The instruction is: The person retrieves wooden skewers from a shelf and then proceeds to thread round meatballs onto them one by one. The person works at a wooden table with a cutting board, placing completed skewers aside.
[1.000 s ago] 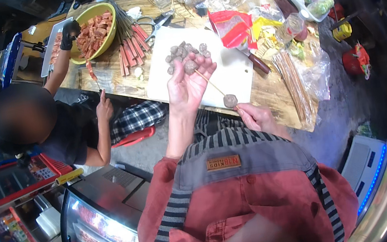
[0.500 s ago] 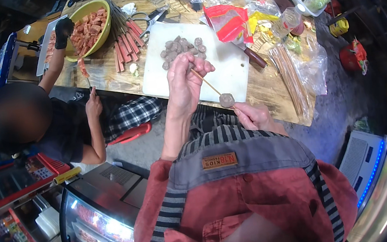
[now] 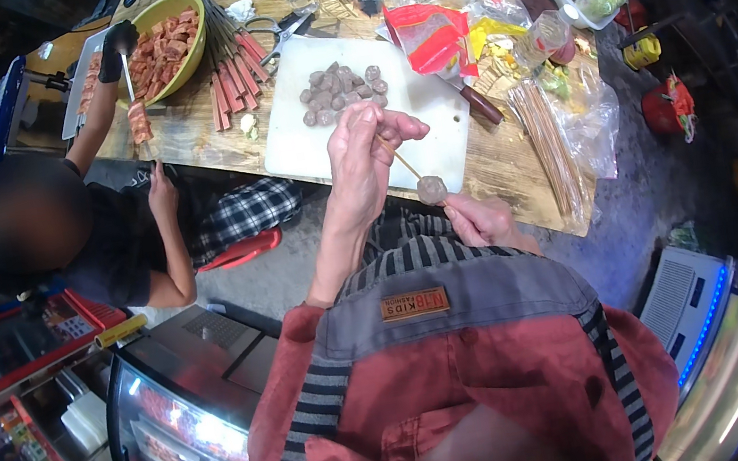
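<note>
My left hand is raised over the near edge of a white cutting board, its fingers pinched at the top of a thin wooden skewer. They seem to close on a meatball, which they mostly hide. One brown meatball sits lower on the skewer. My right hand grips the skewer's bottom end just below it, near my chest. A pile of loose meatballs lies on the far part of the board.
A wooden table carries a green bowl of red meat pieces, skewered sausages, scissors, a knife, a bundle of bare skewers and plastic bags. Another person sits at the left. A glass display case stands lower left.
My left hand has come down from an open-fingered hold on a meatball and closed at the skewer's tip. My right hand and the threaded meatball stay put.
</note>
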A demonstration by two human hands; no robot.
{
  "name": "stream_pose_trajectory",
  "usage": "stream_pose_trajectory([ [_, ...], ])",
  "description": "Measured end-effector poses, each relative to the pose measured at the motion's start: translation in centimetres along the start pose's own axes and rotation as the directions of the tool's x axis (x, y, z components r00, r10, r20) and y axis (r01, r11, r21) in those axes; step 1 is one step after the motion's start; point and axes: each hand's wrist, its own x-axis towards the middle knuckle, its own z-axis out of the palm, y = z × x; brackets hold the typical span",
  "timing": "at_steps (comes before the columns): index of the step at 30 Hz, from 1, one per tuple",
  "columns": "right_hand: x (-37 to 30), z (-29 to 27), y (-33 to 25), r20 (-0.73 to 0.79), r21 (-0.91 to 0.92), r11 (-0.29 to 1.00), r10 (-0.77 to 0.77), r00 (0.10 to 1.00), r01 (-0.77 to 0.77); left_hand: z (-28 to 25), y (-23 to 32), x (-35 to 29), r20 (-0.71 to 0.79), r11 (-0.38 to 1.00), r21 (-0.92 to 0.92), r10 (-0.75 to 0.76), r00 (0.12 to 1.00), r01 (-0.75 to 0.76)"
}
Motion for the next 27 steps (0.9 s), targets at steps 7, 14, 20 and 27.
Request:
stream_pose_trajectory([
  [7,-0.2,0.2,0.2,-0.04,0.006,1.0,0.01,0.999,-0.01,0.8,-1.0,-0.7,0.022,0.997,0.06,-0.046,0.999,0.045],
  [14,0.3,0.1,0.4,-0.109,0.036,0.98,0.199,0.974,-0.196,1.1,-3.8,-2.1,0.136,0.973,0.11,-0.218,0.967,0.204],
  [20,-0.4,-0.9,2.3,-0.178,-0.07,0.975,0.194,0.965,-0.209,-7.4,-5.6,1.0,-0.263,0.783,0.525,-0.223,0.939,0.333],
  [27,-2.0,-1.1,3.3,-0.121,-0.072,0.961,0.259,0.958,-0.268,-21.9,-6.5,6.5,-0.102,-0.102,0.985,0.285,0.953,0.136],
])
